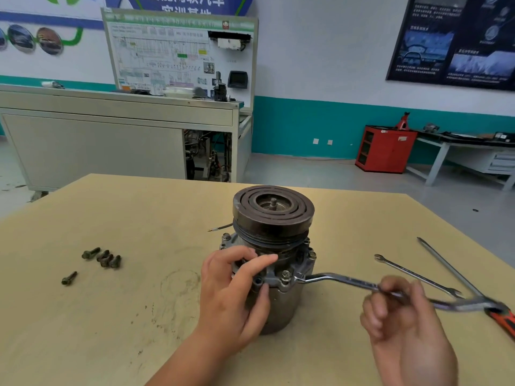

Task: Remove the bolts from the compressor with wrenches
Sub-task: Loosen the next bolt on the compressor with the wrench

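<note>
Single head cam, close above the desk's point(139, 218) near edge, facing forward and down; compressor point(274, 246) near centre, wall posters beyond it.

The surface point(111, 316) is tan with dark smudges, the compressor point(281, 307) grey under a dark brown pulley point(273, 215) of concentric rings, the bolts point(103, 257) blackish, the wrench point(334, 278) and spare wrench point(412, 275) silver, the screwdriver handle point(501, 319) red and black, the cabinet point(386, 149) red, the wall point(320, 51) white over teal.
</note>
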### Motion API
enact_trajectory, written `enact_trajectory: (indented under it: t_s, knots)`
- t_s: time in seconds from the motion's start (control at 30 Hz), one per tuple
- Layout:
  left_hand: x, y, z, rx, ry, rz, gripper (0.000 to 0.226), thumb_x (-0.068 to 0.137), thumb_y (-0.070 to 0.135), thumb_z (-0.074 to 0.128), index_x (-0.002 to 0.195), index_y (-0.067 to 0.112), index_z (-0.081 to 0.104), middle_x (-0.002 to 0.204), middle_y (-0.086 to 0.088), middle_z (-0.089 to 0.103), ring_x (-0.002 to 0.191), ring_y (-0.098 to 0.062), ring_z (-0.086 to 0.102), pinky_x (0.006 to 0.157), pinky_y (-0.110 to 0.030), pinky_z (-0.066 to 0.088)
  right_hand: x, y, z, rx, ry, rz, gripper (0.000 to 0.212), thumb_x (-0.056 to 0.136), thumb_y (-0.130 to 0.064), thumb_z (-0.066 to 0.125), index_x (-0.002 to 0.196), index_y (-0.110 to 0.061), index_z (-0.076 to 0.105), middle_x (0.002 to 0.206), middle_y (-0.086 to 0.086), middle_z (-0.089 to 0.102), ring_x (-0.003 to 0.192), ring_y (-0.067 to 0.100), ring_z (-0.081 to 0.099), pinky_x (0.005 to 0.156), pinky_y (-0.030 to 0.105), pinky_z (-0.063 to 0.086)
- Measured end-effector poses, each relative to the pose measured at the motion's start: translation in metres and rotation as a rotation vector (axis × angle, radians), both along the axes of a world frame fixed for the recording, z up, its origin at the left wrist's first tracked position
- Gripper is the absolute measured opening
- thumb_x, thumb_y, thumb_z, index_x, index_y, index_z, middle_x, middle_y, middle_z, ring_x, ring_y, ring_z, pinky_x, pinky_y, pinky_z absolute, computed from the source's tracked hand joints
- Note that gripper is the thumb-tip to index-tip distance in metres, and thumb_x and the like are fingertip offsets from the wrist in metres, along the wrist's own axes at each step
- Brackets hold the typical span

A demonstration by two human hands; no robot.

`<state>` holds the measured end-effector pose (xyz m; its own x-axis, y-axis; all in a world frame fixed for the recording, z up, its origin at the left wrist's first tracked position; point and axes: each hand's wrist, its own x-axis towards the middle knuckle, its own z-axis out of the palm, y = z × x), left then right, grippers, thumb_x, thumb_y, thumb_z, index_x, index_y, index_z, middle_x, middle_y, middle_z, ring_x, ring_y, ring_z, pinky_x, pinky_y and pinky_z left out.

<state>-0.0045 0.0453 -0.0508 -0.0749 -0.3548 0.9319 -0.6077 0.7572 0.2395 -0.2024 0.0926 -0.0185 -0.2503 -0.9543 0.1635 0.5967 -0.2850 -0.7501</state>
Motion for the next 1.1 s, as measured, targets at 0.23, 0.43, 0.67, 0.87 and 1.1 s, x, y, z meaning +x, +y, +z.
enact_trajectory:
  t_s: [0.23,0.43,0.67,0.87,1.1]
  knots:
    - [0.001,0.000,0.001,0.001,-0.005,-0.005,0.037,0.080,0.020,0.054,0.117,0.024,0.057,0.111,0.008,0.037,0.109,-0.009,0.045,0.079,-0.052,0.047,0.019,0.025,0.002,-0.163,0.443,0.005,0.046,0.041,-0.084,0.067,0.060,-0.042,0.068,0.052,0.000,0.065,0.059,0.010,0.068,0.037,0.006,0.035]
    - [0.001,0.001,0.000,0.007,-0.027,0.007,0.039,0.081,0.020,0.053,0.119,0.025,0.057,0.111,0.004,0.038,0.107,-0.013,0.045,0.079,-0.053,0.047,0.026,0.039,0.008,-0.125,0.606,-0.077,0.051,0.037,-0.093,0.056,0.058,-0.048,0.066,0.056,0.001,0.069,0.040,0.027,0.042,0.036,0.009,0.028]
    - [0.000,0.001,0.000,0.008,-0.007,-0.021,0.033,0.082,0.016,0.052,0.109,0.032,0.063,0.112,0.005,0.038,0.106,-0.016,0.046,0.077,-0.055,0.045,0.017,0.021,0.017,-0.055,0.497,-0.158,0.044,0.069,-0.074,0.055,0.069,-0.032,0.071,0.047,0.006,0.061,0.041,0.021,0.055,0.037,0.009,0.029]
    - [0.000,0.001,-0.001,0.003,-0.002,-0.053,0.033,0.084,0.015,0.051,0.106,0.034,0.065,0.113,0.006,0.038,0.105,-0.019,0.047,0.076,-0.056,0.045,0.002,-0.039,0.010,-0.001,0.525,0.002,0.023,0.096,-0.023,0.046,0.086,-0.015,0.066,0.042,-0.009,0.036,0.041,0.006,0.036,0.042,0.017,0.032]
    - [0.002,0.001,0.000,-0.007,0.010,-0.043,0.050,0.084,0.020,0.053,0.131,0.031,0.044,0.111,0.006,0.043,0.105,-0.011,0.047,0.076,-0.051,0.046,-0.005,-0.040,0.015,0.034,-0.033,0.142,0.026,0.079,-0.034,0.052,0.062,-0.022,0.069,0.043,-0.012,0.032,0.038,0.003,0.029,0.035,0.013,0.026]
